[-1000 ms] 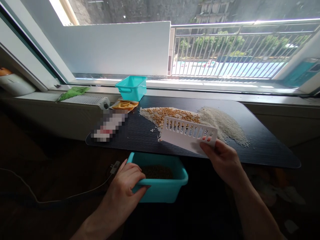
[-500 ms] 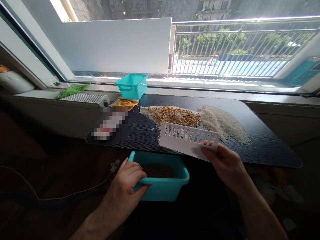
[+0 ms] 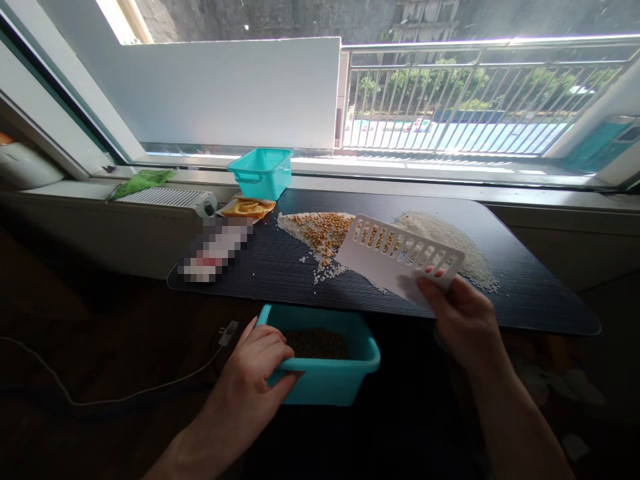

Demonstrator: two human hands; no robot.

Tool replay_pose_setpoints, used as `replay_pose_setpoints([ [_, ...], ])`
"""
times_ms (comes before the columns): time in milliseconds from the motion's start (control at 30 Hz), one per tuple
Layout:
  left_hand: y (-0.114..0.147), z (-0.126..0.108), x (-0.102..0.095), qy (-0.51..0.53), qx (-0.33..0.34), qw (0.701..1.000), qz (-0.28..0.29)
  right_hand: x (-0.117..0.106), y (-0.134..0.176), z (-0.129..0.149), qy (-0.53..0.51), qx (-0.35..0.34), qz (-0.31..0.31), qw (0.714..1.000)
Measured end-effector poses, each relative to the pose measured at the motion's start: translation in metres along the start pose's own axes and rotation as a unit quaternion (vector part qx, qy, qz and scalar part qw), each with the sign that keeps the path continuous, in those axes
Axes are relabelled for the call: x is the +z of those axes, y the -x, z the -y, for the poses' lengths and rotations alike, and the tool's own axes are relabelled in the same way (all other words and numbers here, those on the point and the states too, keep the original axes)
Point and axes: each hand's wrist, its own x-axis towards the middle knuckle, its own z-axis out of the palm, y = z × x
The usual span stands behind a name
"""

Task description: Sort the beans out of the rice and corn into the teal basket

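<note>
While the left hand (image 3: pixel 263 360) stays on the near teal bin (image 3: pixel 325 387), the right hand (image 3: pixel 465 317): shifted rightward since half a second ago, carrying the white slotted panel (image 3: pixel 385 267) with it.
Newly bared: loose white grains (image 3: pixel 440 233) near the table's front edge, which the panel hid before.
Right grip: thumb and fingers pinching the panel's right end.
Left grip: thumb and fingers pinching the bin's near left rim corner.
Panel: slanting down to the right over the grains; contact with them cannot be told.
Near bin: just below the table's front edge, dark granules (image 3: pixel 320 343) inside.
Table: dark, fine-lined top (image 3: pixel 535 293), bearing orange kernels (image 3: pixel 323 230) over white grains.
Table's left end: an orange-and-white packet (image 3: pixel 250 208) beside the far teal bin (image 3: pixel 267 175).
Room: bright window above, railing (image 3: pixel 410 100) outside; green cloth (image 3: pixel 145 183) on a white radiator (image 3: pixel 167 200) at left.
Writing: a pixelated patch (image 3: pixel 215 250) conceals whatever lies there; any lettering is unreadable.
</note>
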Motion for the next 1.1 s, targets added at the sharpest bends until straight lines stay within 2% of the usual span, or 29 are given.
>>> replay_pose_setpoints([
  [300, 0.001, -0.001, 0.0, -0.014, 0.002, 1.0, -0.013, 0.024, -0.022, -0.007, -0.032, 0.006, 0.067, 0.997],
  [500, 0.0, -0.002, -0.003, -0.017, 0.0, 1.0, -0.012, 0.023, -0.025, -0.009, -0.048, 0.028, 0.119, 0.991],
  [833, 0.0, -0.001, -0.001, -0.008, -0.002, 1.0, -0.002, 0.007, -0.011, 0.012, -0.039, 0.041, 0.147, 0.987],
  [1100, -0.002, -0.004, -0.002, 0.003, -0.004, 1.0, 0.0, 0.024, -0.023, -0.006, -0.051, 0.021, 0.152, 0.987],
])
